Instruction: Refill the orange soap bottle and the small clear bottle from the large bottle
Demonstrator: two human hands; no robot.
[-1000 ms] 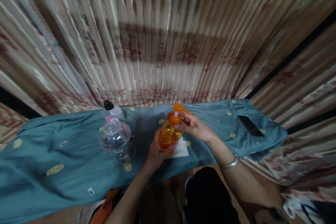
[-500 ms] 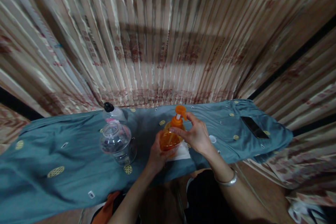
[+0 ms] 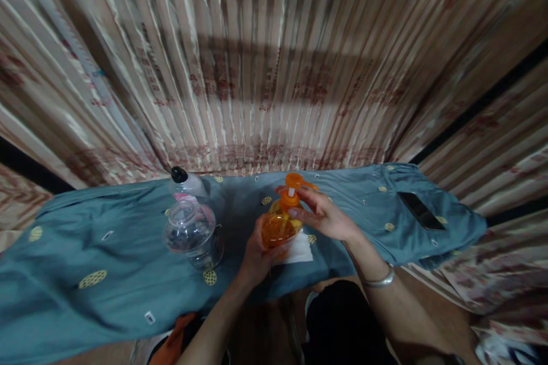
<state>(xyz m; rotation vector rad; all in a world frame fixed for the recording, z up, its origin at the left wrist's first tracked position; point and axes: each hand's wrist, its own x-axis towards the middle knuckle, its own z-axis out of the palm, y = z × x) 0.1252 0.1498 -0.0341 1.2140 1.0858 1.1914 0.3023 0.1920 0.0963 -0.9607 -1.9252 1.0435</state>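
An amber pump bottle [image 3: 279,230] with an orange pump head [image 3: 293,181] stands tilted slightly over the table's front middle. Wrapped round the bottle's lower body is my left hand [image 3: 259,251]. My right hand [image 3: 325,214], with a silver bangle at the wrist, has its fingers and thumb closed round the orange pump collar [image 3: 290,199]. The pump's spout points right. A white tissue [image 3: 302,250] lies partly under the bottle. To the left stands a clear, open-mouthed plastic jar [image 3: 190,234], and behind it a clear bottle with a black cap [image 3: 178,174].
A blue-green cloth with yellow patterns [image 3: 128,251] covers the narrow table. A black phone [image 3: 420,211] lies near its right end. Pleated, patterned curtains [image 3: 265,68] hang behind and at both sides, with dark poles [image 3: 483,100] slanting across.
The pump head has turned, its spout swinging round to the right. My right hand has shifted from the spout to a grip round the collar. The left hand keeps hold of the bottle.
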